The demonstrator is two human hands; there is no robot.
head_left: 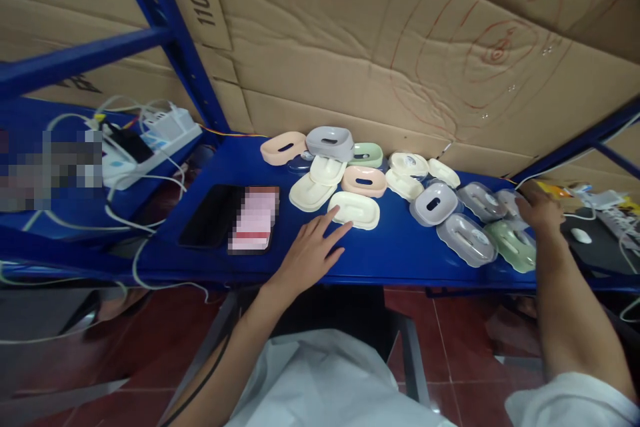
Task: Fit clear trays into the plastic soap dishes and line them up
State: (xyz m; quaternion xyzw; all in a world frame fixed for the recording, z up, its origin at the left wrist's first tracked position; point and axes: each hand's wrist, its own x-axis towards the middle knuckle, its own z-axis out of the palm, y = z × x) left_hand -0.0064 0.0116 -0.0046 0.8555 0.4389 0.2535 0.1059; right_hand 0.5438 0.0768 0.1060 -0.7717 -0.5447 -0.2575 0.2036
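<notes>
My left hand (316,248) has its fingers spread, fingertips at the near edge of a cream oval tray (361,211). My right hand (544,212) is at the far right, its partly hidden fingers closed on the edge of a clear plastic cover (511,205). Just below lies a green oval piece (513,247) under clear plastic. Clear covers (467,240) and a grey slotted soap dish (434,204) sit to its left. Beyond my left hand are a peach slotted dish (364,181), a green dish (367,154), a grey dish (330,143) and more cream trays (311,192).
Two phones lie on the blue table (390,257): a dark one (207,217) and one with a lit, blurred screen (254,220). White cables and a power strip (170,140) are at left. A cardboard wall (320,47) stands behind; a white mouse (581,235) is at right.
</notes>
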